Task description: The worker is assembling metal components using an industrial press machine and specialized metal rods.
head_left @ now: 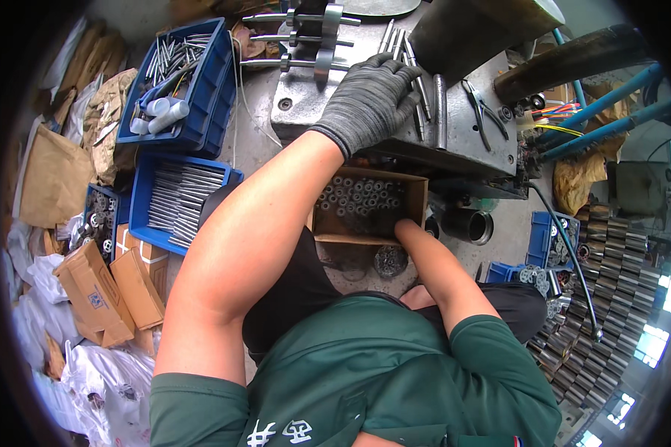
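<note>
My left hand (369, 103), in a grey knit glove, is over the metal work table (464, 153). Its bent fingers and thumb close around a slim metal rod (423, 93). More rods (389, 36) lie beyond the fingertips, and a thicker steel bar (440, 112) rests to the right. Below the table edge, my right hand (380, 221) reaches into a cardboard box (343, 239) of small ring-shaped metal parts (356, 195). It is dark and blurred there, so neither its fingers nor anything in them can be made out.
Pliers (484, 115) lie right of the bar, near a large metal cylinder (462, 33). A fixture with shafts (324, 41) stands at the table's left. Blue crates (220, 112) and a rod-filled blue tray (143, 216) stand left. Stacked metal cylinders (604, 298) fill the right.
</note>
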Motion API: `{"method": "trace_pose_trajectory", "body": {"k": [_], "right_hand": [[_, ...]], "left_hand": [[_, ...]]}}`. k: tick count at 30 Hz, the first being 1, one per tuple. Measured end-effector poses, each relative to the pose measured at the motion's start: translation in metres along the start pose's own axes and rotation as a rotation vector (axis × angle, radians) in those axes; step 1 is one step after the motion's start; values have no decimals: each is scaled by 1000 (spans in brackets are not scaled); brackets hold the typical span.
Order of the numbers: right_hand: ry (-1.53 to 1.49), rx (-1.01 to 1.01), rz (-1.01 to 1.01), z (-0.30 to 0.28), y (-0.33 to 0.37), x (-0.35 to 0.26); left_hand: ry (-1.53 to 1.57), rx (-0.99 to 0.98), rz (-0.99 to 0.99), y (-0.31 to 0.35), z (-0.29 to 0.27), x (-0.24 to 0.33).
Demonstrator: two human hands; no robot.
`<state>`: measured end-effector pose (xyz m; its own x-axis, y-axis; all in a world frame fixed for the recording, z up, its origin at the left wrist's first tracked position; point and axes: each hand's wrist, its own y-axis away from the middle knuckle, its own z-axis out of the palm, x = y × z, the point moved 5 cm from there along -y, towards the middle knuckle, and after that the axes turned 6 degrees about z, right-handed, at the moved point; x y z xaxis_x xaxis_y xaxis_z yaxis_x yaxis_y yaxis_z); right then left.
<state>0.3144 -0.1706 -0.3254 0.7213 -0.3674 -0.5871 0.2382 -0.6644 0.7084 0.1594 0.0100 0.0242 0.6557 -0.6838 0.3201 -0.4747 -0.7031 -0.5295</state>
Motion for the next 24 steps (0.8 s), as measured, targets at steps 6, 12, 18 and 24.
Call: {"method": "trace_pose_trajectory", "body": {"k": [6, 12, 18, 24], "right_hand": [[569, -41, -32, -7, 6, -24], [695, -26, -171, -48, 58, -80], [773, 60, -164, -135, 159, -102], [402, 344, -483, -192, 285, -99]], "left_hand": [[44, 46, -22, 8, -10, -2], [-1, 28, 18, 7, -10, 0], [-9, -60, 137, -3, -12, 14], [-23, -253, 225, 1, -28, 39]]}}
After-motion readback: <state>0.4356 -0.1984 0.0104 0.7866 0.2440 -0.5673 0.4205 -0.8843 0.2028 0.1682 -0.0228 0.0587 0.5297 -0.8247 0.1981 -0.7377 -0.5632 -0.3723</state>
